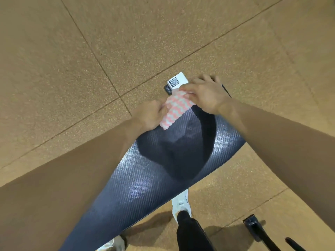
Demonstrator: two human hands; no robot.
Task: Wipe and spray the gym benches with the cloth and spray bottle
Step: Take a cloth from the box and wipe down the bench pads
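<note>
- Over at the far end of the bench pad, left hand is pinched shut on the near-left edge of the cloth.
- Cloth's long axis runs diagonally, up-right between both hands.
- Right hand clamps the far end, so either hand could start the wipe.
- No spray bottle in sight.

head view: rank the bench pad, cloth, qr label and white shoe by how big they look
1. bench pad, by far the largest
2. cloth, held in both hands, partly covered
3. white shoe, partly hidden under the pad and leg, so its place against the cloth is unsure
4. qr label, smallest
</note>
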